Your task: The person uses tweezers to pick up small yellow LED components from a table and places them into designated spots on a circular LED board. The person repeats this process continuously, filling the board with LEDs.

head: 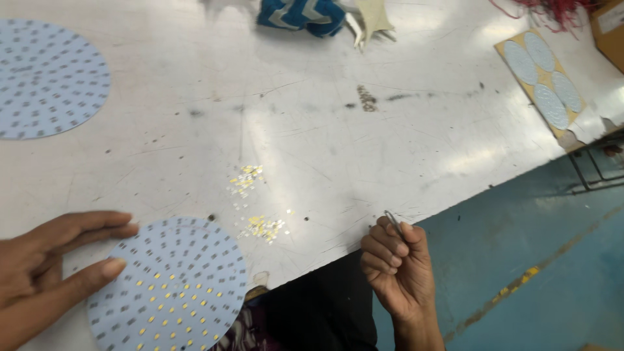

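**Desk:** What does the head view show at the worktable?

**Operator:** I see the left hand (45,260) resting flat, fingers spread wide, on the near edge of the white worktable (325,130). Its thumb and forefinger touch the rim of a round LED circuit board (172,286), gripping nothing. That board lies at the table's near edge, slightly overhanging it, with yellow chips filling its lower middle rows and grey pads elsewhere.

**Desk:** And the right hand?

**Operator:** The right hand (398,266) is curled into a loose fist just off the near edge, pinching slim metal tweezers (392,222) whose tips point up toward the tabletop. I cannot tell whether the tips carry a chip.

**Desk:** What lies around them?

**Operator:** A scatter of loose yellow LED chips (257,201) sits between the hands, just beyond the board. A second round board (45,78) lies at the far left edge. A brown card holding four small discs (545,81) rests toward the right corner, and a blue-and-white cloth (302,14) lies at the far edge.
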